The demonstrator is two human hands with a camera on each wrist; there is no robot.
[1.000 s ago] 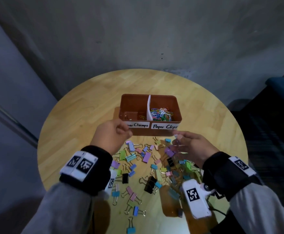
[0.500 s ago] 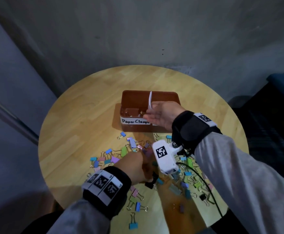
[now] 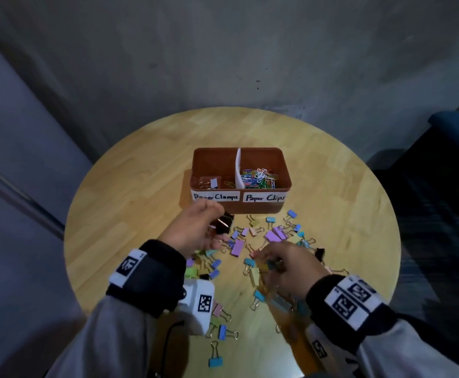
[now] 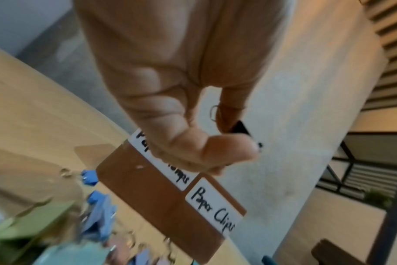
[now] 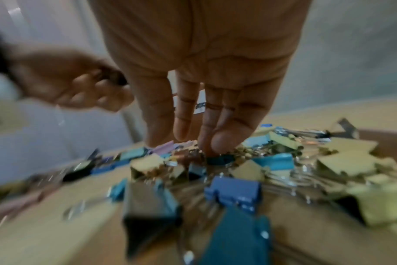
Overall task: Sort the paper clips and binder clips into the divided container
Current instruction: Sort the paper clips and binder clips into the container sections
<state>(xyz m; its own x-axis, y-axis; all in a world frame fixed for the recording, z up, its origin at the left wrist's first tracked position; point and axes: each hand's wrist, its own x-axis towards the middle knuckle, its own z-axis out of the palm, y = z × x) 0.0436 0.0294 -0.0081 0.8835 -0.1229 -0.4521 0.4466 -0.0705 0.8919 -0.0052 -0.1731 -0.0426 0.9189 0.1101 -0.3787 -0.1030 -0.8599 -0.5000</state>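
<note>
1. A round wooden desk [image 3: 130,203] carries everything.
2. The brown box [image 3: 283,165] stands at mid-desk, its long axis running left to right, labels facing the person. A white divider [image 3: 238,170] splits it in two.
3. The right compartment, marked "Paper Clips", holds a heap of coloured paper clips [image 3: 258,177]. The left one, marked "Paper Clamps", holds a few binder clips [image 3: 212,182].
4. Loose binder clips, the pile [image 3: 250,241], lie scattered on the desk just in front of the box, pointing every way.
5. The left hand [image 3: 193,230] hangs just before the box's left label, fingers curled round a black clip [image 3: 224,223]; which way that clip points is unclear.
6. The right hand [image 3: 288,268] reaches down into the pile, its fingers [image 5: 224,141] straight, tips touching the clips; whether they grip one I cannot tell.
</note>
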